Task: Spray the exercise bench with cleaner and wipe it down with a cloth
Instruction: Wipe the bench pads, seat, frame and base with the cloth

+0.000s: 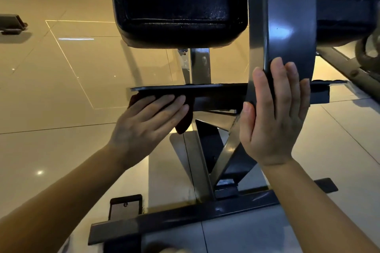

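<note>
My left hand (148, 117) presses the cloth (185, 121) flat-fingered against the crossbar (216, 100); at three o'clock, my right hand (275, 113) lies open-palmed, bracing the post (287, 26).

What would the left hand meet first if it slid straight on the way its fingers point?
Probably the grey upright post where the right hand rests; the left hand presses the cloth along the crossbar towards it.

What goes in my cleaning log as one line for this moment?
left hand presses dark cloth on frame crossbar | right hand flat on upright
</note>
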Tool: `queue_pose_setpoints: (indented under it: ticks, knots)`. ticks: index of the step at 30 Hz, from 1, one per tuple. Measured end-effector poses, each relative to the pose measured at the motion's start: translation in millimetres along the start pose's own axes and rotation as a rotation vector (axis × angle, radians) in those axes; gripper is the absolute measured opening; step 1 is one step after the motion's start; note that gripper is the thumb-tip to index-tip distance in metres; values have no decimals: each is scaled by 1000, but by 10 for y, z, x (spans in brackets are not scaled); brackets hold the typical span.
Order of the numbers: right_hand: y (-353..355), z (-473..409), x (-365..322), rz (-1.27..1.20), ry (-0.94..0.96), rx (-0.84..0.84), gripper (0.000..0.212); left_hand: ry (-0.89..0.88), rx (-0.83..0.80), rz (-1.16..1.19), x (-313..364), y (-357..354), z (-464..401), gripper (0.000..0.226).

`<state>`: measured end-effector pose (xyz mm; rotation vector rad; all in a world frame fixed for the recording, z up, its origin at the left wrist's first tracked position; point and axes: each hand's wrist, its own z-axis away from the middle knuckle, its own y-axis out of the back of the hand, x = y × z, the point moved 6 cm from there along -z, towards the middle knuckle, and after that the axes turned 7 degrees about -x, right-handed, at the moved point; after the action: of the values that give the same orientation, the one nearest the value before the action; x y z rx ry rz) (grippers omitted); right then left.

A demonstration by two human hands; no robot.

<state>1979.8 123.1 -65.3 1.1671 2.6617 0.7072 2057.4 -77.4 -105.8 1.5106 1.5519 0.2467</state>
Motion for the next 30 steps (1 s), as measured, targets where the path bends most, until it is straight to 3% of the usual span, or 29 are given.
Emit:
queue_pose_setpoints:
  ticks: [8,11,15,22,30]
  knots:
    - [13,0,15,-3,-4,-6,45,-108,-124,47,535,-95,-696,51]
    - [10,-8,9,1,12,-28,46,-97,-127,-22,474,-119,-642,65]
    - [12,-2,19,16,12,-40,47,-74,-181,5,252,-120,-351,53]
    - [5,-7,2,8,3,-47,46,66,-104,43,-41,-20,103,58]
    - [12,-9,3,5,-4,-29,46,55,-119,114,430,-81,-498,52]
